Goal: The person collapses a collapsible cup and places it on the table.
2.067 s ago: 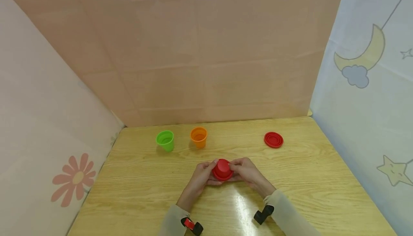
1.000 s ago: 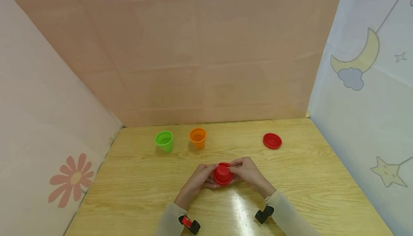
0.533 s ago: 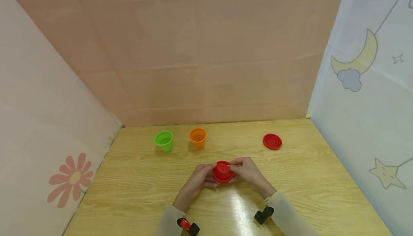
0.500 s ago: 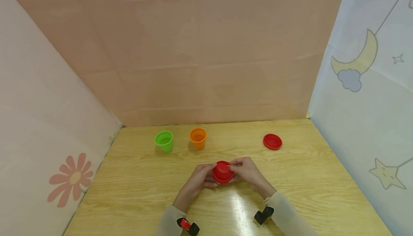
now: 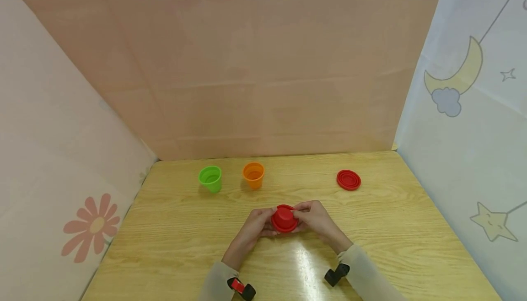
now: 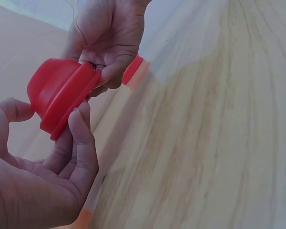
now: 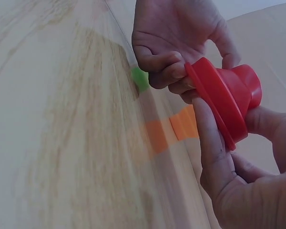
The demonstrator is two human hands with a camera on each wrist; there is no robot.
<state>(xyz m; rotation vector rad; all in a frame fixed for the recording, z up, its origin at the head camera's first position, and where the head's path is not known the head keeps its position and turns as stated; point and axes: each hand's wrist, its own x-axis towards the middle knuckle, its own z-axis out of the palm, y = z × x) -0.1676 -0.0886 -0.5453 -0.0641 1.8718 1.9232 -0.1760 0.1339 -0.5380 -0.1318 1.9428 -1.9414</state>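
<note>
Between both hands is a red collapsible cup, partly folded, its base turned up toward the head camera. My left hand grips its left side, thumb on the outer wall and fingers under the rim. On the opposite side my right hand pinches it the same way. In the left wrist view the red cup shows a stepped wall and a wide rim, with the left hand's thumb at the base end. From the right wrist, the cup stands tilted, and fingers of both hands meet at the rim.
A green cup and an orange cup stand upright toward the back left of the wooden table. A flattened red collapsible cup lies at the back right. Fabric walls border the back and sides.
Over the last two seconds the red cup has tilted slightly in the hands and its near rim bulges differently. Both hands keep hold of it in nearly the same place.
</note>
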